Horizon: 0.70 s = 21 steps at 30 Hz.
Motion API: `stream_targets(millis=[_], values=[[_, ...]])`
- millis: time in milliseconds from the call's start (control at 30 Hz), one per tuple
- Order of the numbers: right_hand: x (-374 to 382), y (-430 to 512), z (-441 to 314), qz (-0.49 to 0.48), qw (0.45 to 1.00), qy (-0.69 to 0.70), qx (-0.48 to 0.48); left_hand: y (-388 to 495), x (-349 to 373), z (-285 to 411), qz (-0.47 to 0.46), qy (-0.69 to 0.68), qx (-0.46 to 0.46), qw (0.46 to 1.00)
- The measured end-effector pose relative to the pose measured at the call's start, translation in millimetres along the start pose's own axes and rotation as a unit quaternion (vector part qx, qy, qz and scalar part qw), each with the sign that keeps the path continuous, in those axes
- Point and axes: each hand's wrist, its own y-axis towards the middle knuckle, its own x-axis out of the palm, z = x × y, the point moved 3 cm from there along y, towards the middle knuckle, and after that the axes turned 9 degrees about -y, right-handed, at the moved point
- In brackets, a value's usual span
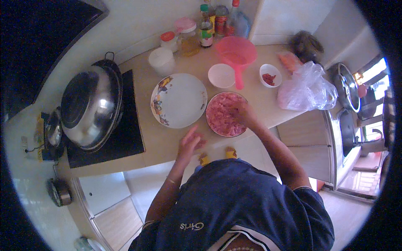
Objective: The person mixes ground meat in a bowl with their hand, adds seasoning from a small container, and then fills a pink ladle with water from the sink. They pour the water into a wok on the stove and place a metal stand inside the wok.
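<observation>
Pink minced meat (221,116) fills a round bowl (235,136) near the counter's front edge. My right hand (241,112) reaches into it from the right, with its fingertips in the meat. Those fingertips are blurred and partly hidden, so their grip is unclear. My left hand (190,143) holds nothing and hovers at the counter edge, fingers apart, just below a large white plate (180,100) with a patterned rim. The plate lies left of the meat bowl. Behind the bowl stand a small white bowl (221,76) and a pink plastic ladle (236,51).
At the left, an upturned metal pan (94,106) covers a wok on the black cooktop (133,135). Bottles (206,33) and jars (188,40) line the wall. A small bowl (266,69) with red pieces and a clear plastic bag (306,89) are at the right.
</observation>
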Motion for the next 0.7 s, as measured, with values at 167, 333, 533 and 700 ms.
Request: stream_targets(millis=[167,333,533,700], values=[[-4,-4,-34,-0.046,0.975,-0.186,-0.115,-52,-25,53,0.005,0.063,0.015,0.998],[1,-17,-48,-0.029,0.993,-0.074,-0.088,-94,-70,170,0.019,0.120,0.253,0.960],[1,-22,-31,0.094,0.977,-0.105,-0.162,-126,-165,355,0.284,0.265,0.526,0.756],[-17,-18,-20,0.040,0.995,0.069,0.067,-73,-266,407,0.450,0.320,0.336,0.763]])
